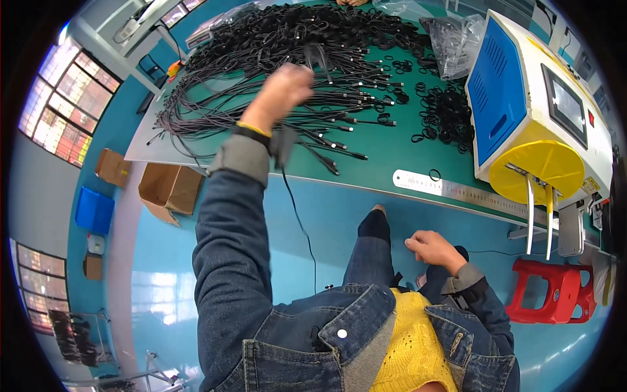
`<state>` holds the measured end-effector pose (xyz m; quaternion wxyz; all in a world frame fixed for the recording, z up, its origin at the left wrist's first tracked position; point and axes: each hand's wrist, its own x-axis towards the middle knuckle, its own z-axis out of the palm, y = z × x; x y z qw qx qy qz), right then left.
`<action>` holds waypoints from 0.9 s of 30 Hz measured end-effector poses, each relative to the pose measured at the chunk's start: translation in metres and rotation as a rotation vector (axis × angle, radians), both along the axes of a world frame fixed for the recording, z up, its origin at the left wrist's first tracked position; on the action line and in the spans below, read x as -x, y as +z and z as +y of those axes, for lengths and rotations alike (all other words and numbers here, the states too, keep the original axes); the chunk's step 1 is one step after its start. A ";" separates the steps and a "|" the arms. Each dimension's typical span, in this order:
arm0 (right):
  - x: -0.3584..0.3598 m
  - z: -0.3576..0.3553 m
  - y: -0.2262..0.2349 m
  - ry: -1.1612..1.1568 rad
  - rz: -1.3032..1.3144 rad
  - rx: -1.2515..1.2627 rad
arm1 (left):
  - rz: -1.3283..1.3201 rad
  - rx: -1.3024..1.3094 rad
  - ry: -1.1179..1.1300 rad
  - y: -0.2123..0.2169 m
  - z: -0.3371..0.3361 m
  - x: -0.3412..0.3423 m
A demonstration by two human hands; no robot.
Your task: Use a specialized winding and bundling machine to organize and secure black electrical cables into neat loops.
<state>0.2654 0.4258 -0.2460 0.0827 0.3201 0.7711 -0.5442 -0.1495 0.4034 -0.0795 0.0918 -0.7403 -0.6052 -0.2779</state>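
Note:
My left hand is over the pile of black cables on the green table. Motion blurs its fingers, so I cannot make out whether they hold anything. A thin dark strip shows just beyond it. The cables lie in a long bundle, many of their plug ends pointing right. Apart from the table, my right hand hovers above my lap with its fingers curled in and nothing visible in them. Small black loops are heaped to the right of the cables.
A white and blue machine with a yellow disc and two metal prongs stands at the table's right end. A steel ruler lies along the front edge. Below are a red stool and, at left, a cardboard box.

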 end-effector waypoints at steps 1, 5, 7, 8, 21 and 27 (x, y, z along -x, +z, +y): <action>0.002 0.002 -0.005 0.006 0.000 0.011 | -0.560 -0.140 0.165 -0.009 0.011 0.025; -0.004 0.008 -0.021 -0.049 0.061 0.010 | -0.125 -0.206 0.494 -0.054 0.006 0.047; 0.002 0.014 -0.022 -0.030 0.072 -0.012 | -0.118 -0.132 0.538 -0.089 -0.021 0.032; 0.004 0.014 -0.022 0.008 0.063 -0.020 | -0.046 0.085 0.681 -0.104 -0.039 0.033; -0.021 -0.007 0.000 0.034 0.072 -0.022 | 0.156 -0.061 0.480 -0.108 -0.082 -0.015; -0.048 -0.015 0.031 -0.455 0.491 -0.382 | -0.268 -0.363 0.361 -0.009 -0.097 -0.118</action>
